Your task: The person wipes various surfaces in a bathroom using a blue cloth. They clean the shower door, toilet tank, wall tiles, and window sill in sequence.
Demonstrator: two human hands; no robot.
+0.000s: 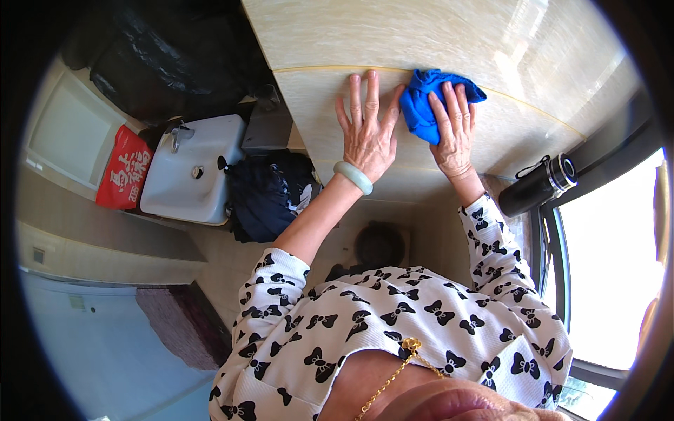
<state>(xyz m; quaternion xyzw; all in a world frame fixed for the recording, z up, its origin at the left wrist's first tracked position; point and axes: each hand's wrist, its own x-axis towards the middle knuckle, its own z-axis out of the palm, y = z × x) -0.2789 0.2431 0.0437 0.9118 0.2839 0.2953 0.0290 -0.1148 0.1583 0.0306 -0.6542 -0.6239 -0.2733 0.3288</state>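
Note:
My left hand [368, 133] lies flat on the beige tiled wall [337, 35] with its fingers spread and nothing in it. A pale green bangle [353, 178] circles that wrist. To its right, a bunched bright blue cloth [420, 112] is held against the same wall by my right hand [455, 133]. The fingers of this hand rest over the cloth's right part, and its folds stick out above and to the left. Both hands sit just below or at a thin yellowish joint line between tiles. Under the right palm the cloth is hidden.
A black flask [531, 189] stands by the window [611, 259], close to my right forearm. At left are a white washbasin [210, 140] with a tap, a red bag [125, 168] and dark clothing [263, 193]. A dark round bucket-like container [380, 245] is low down behind my arms.

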